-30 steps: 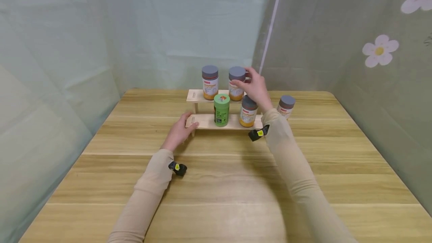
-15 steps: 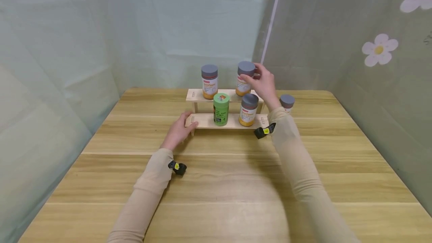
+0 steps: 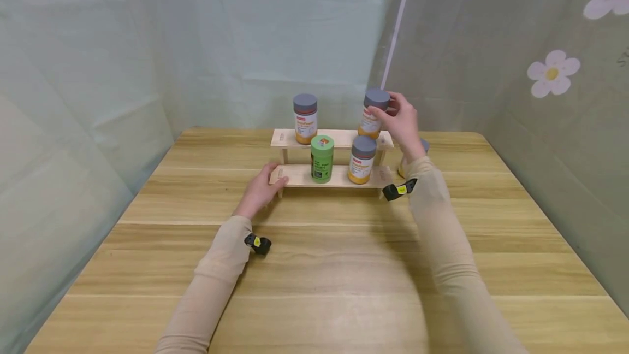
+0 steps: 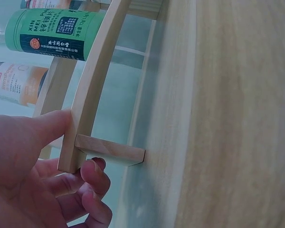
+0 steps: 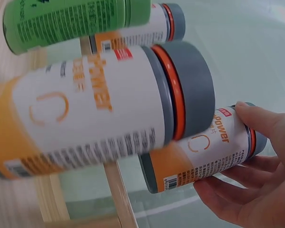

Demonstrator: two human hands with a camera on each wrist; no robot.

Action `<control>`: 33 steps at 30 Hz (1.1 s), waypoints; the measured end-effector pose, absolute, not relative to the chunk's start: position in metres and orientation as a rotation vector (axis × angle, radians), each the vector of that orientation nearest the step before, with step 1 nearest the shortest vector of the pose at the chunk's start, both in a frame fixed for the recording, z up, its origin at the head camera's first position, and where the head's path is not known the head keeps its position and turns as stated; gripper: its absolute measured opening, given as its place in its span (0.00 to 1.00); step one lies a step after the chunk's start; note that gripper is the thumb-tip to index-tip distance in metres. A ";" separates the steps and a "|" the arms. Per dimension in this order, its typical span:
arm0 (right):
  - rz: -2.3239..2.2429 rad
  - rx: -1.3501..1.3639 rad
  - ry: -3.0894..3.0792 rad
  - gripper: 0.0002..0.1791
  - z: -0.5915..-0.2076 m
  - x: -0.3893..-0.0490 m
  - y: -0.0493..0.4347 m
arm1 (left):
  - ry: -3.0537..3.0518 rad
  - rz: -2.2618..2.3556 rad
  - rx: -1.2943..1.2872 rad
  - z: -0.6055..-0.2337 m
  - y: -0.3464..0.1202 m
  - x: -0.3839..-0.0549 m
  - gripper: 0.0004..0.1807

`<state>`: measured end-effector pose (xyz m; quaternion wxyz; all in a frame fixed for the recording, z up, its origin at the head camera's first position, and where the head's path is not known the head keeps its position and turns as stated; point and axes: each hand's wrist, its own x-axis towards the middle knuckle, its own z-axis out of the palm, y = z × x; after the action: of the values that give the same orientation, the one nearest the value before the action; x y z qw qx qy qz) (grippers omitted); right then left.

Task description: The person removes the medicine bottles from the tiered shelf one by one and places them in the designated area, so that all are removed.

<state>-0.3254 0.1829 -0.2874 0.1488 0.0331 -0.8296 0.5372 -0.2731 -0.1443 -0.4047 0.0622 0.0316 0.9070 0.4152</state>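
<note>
A two-tier wooden shelf rack [image 3: 298, 177] stands on the table. My left hand [image 3: 260, 189] grips the left end of its lower tier, thumb on top and fingers curled beneath in the left wrist view. In my right hand [image 3: 405, 123] is a white and orange supplement bottle [image 3: 369, 124] with a grey cap, pinched near the cap over the right part of the upper tier. A matching bottle [image 3: 305, 122] stands on the upper tier's left. On the lower tier stand a green bottle [image 3: 322, 163] and another white and orange bottle [image 3: 361, 163].
Another grey-capped bottle [image 3: 425, 145] stands on the table [image 3: 314, 277] right of the rack, mostly hidden behind my right wrist. A pale curtain [image 3: 275, 42] hangs behind the table, and a grey one with flowers [image 3: 552, 74] on the right.
My right hand has carried its bottle rightward along the upper tier, from near the middle to the right end. The left hand has stayed on the rack's end.
</note>
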 end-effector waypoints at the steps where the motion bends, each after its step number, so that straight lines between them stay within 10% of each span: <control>1: 1.547 0.089 -2.383 0.34 -0.288 -0.325 0.185 | 2.741 1.258 0.094 -0.405 -0.145 -0.273 0.37; 33: 1.727 0.206 -2.293 0.33 -0.285 -0.313 0.232 | 2.796 1.171 0.124 -0.402 -0.149 -0.274 0.36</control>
<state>-0.3134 0.2324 -0.2851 0.1314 0.0708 -0.7898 0.5950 -0.2740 -0.1494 -0.4016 0.0540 0.0409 0.9203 0.3854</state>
